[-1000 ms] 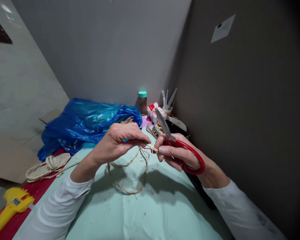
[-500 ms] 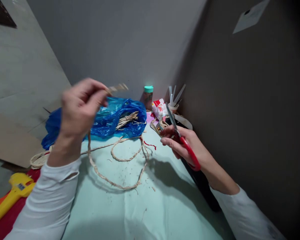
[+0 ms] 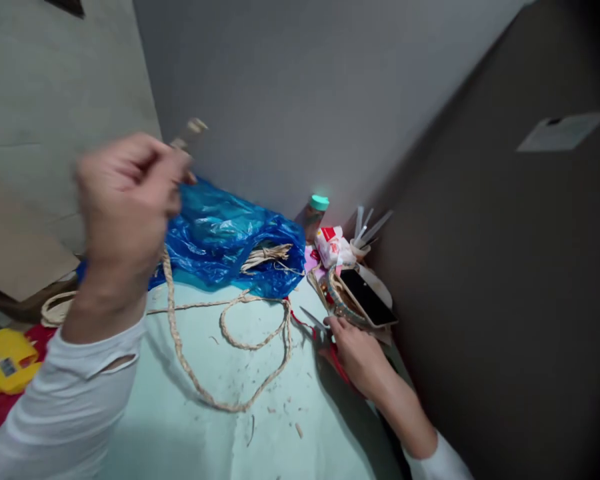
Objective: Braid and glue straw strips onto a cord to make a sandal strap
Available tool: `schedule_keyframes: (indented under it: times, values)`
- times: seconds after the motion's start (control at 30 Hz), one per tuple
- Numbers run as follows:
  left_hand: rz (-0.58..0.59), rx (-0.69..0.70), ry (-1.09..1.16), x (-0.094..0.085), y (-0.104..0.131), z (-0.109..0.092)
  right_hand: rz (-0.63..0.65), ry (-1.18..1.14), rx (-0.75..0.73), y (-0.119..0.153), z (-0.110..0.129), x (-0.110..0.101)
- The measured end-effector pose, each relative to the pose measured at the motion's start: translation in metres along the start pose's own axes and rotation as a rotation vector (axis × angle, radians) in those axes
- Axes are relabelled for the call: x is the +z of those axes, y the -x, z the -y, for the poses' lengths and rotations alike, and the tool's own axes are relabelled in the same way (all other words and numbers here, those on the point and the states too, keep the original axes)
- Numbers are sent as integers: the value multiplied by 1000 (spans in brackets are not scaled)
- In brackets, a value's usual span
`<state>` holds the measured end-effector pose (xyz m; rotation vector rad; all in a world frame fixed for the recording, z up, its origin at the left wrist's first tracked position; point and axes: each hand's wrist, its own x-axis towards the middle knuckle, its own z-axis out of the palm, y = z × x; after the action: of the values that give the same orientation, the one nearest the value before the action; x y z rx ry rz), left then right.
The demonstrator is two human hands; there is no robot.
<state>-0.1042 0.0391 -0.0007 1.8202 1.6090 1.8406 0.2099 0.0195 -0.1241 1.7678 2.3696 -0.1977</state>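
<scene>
My left hand [image 3: 133,187], blurred by motion, is raised at the left with its fingers closed on the end of a braided straw-coloured cord [image 3: 200,383]. A short end of the cord sticks out above the fingers. From that hand the cord hangs down and loops over the pale green table [image 3: 180,440]. Low at the right, my right hand [image 3: 363,357] is on red-handled scissors [image 3: 337,363], their blades pointing left over the tabletop. Near the blades lies a thin red string [image 3: 303,322] by the cord.
A blue plastic bag [image 3: 230,233] holds a bundle of dry fibre strands [image 3: 267,257]. Behind my right hand are a phone [image 3: 367,297] on a round basket, a white-and-red packet [image 3: 334,247] and a jar with a turquoise lid [image 3: 319,202]. A yellow glue gun [image 3: 7,363] lies left.
My left hand has moved up and left with the cord's end. My right hand has lowered the scissors to the tabletop, and the view has shifted.
</scene>
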Motion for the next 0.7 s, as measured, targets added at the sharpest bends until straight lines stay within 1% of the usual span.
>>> schedule_keyframes:
  times: [0.03, 0.07, 0.13, 0.2, 0.23, 0.3, 0.33, 0.37, 0.4, 0.5, 0.6, 0.7]
  values:
    - [-102, 62, 56, 9, 2, -6, 2, 14, -17, 0, -1, -1]
    - [-37, 82, 78, 18, 5, -12, 2, 21, -35, 1, -2, -2]
    - [193, 91, 35, 38, 13, -20, -3, 17, -65, 2, -4, -5]
    - [424, 139, 21, 57, 24, -24, -18, 0, -74, 3, -5, -7]
    - [532, 152, -43, 65, 30, -25, -27, -8, -67, 3, -6, -6]
    - [785, 215, -264, 77, 45, -24, -51, -14, -35, 3, -7, -3]
    - [874, 236, -302, 81, 53, -23, -62, -12, -17, 2, -8, -1]
    - [928, 243, -336, 83, 62, -20, -71, -8, 0, 2, -9, 1]
    - [969, 242, -366, 83, 71, -17, -77, -4, 14, 1, -11, 3]
    - [1024, 193, -477, 78, 101, -3, -75, 3, 29, -1, -16, 7]
    - [1045, 151, -565, 71, 130, 14, -63, -6, 11, 0, -19, 9]
    - [1040, 145, -615, 65, 149, 29, -67, -10, 20, 4, -18, 10]
